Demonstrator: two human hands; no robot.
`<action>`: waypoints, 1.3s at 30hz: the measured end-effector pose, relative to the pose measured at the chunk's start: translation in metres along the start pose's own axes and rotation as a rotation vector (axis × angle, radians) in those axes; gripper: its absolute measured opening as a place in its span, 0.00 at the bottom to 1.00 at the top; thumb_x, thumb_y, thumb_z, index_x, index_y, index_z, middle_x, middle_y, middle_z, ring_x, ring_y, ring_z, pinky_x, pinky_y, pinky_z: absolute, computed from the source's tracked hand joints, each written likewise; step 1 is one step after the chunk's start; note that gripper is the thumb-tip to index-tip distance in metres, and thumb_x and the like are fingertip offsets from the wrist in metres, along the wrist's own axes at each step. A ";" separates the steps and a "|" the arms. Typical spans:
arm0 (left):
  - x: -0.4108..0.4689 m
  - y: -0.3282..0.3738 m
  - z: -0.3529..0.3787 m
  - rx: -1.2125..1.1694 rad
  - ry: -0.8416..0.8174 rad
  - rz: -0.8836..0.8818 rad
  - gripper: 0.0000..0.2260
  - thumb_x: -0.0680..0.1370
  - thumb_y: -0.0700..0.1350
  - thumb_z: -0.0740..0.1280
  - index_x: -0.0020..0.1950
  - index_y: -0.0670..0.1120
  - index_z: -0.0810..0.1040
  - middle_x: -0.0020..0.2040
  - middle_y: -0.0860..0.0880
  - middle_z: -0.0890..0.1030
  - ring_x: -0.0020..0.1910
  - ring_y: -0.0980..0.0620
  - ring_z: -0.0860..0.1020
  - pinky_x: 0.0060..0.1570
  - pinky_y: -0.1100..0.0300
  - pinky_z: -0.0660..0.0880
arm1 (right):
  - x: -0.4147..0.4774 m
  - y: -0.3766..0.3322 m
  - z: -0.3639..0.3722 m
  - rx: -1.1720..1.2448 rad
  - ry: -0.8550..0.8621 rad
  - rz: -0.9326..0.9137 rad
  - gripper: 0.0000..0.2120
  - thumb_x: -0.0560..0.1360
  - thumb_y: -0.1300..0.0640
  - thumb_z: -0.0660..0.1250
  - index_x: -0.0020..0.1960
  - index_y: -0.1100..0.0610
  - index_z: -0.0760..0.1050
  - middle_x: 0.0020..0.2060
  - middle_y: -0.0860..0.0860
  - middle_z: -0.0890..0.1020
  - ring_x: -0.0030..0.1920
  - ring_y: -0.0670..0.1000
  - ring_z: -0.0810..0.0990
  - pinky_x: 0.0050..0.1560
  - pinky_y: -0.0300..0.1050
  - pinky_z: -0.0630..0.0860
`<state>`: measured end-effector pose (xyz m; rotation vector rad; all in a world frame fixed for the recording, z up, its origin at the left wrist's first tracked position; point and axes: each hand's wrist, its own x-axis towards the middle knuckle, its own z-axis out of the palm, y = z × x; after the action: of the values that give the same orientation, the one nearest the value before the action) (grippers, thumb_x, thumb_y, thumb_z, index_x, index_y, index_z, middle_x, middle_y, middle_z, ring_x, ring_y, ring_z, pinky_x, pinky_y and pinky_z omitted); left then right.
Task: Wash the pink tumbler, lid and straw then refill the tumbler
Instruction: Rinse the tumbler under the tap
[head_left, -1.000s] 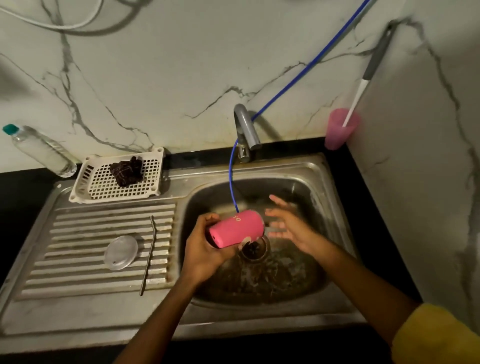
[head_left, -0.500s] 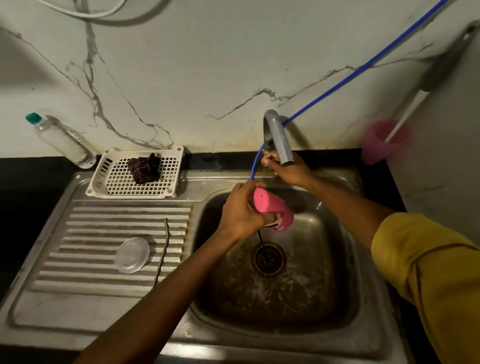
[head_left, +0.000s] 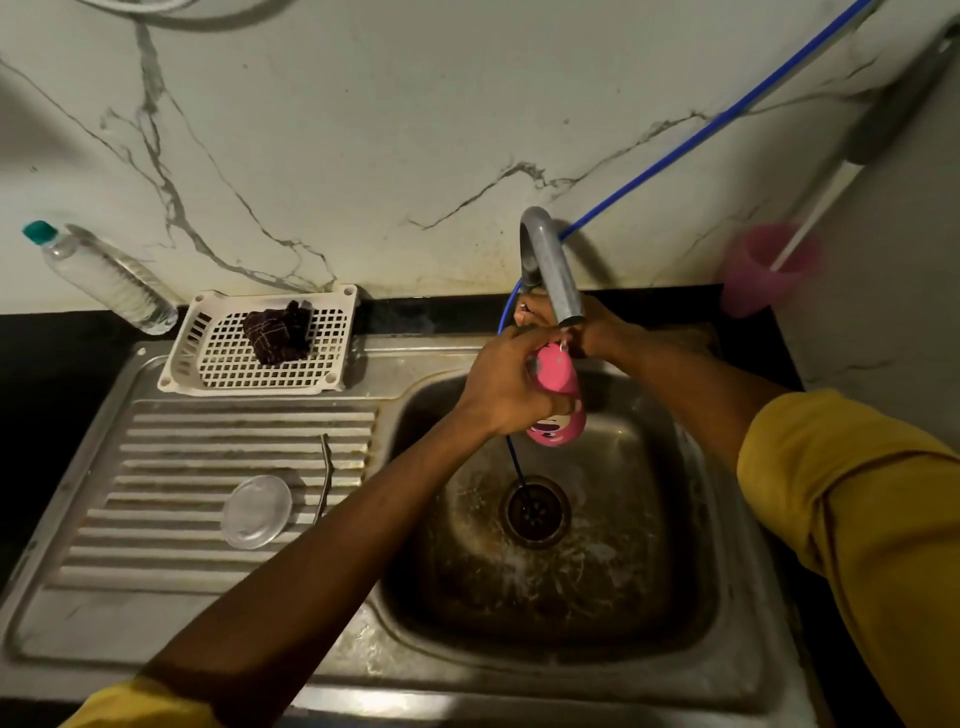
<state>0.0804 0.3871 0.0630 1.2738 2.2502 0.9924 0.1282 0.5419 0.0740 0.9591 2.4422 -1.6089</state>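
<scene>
1. Yellow sleeves sit nearest, with a bare forearm reaching out of each over the steel sink.
2. Wet streaks ring the drain in the basin floor, and a thin blue hose ends over its grate.
3. On the ribbed draining board to the left lie the clear lid and, just beside it, the slim metal straw. They are near each other but not touching.
4. Above the basin the left hand wraps its fingers round the side of the pink tumbler. The tumbler is tilted, with its mouth just under the outlet of the tap. A small cartoon print shows near its base; any lettering is too small to read.
5. The right hand reaches behind the spout to the foot of the tap. The spout hides most of it, so I cannot tell what its fingers hold.
6. A white slotted basket on the back ledge carries a dark scrub pad.
7. A clear bottle with a teal cap leans against the marble wall. Its label cannot be read.
8. Far right, a pink cup holds a brush handle.
</scene>
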 end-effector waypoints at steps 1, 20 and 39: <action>0.001 0.001 0.000 -0.003 0.004 0.006 0.34 0.64 0.46 0.83 0.69 0.47 0.77 0.61 0.47 0.78 0.55 0.54 0.74 0.56 0.59 0.72 | 0.001 0.003 -0.001 -0.053 0.001 -0.053 0.08 0.81 0.54 0.65 0.43 0.52 0.74 0.41 0.49 0.78 0.44 0.47 0.79 0.64 0.51 0.77; 0.002 -0.009 0.009 -0.025 0.056 0.192 0.31 0.61 0.46 0.84 0.62 0.42 0.80 0.56 0.48 0.80 0.51 0.54 0.76 0.51 0.71 0.69 | -0.005 0.012 0.001 0.175 -0.091 -0.023 0.13 0.80 0.58 0.65 0.60 0.65 0.77 0.39 0.50 0.76 0.43 0.47 0.75 0.56 0.45 0.75; 0.009 -0.002 0.034 -0.374 0.201 -0.081 0.13 0.84 0.48 0.64 0.64 0.44 0.79 0.49 0.54 0.81 0.46 0.62 0.81 0.44 0.62 0.79 | -0.074 0.106 0.044 0.544 0.047 -0.114 0.45 0.61 0.44 0.82 0.74 0.45 0.67 0.64 0.50 0.81 0.62 0.52 0.81 0.61 0.56 0.79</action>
<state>0.0953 0.4071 0.0387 0.9512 2.1000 1.4816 0.2321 0.4980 -0.0040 0.9262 2.1525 -2.3850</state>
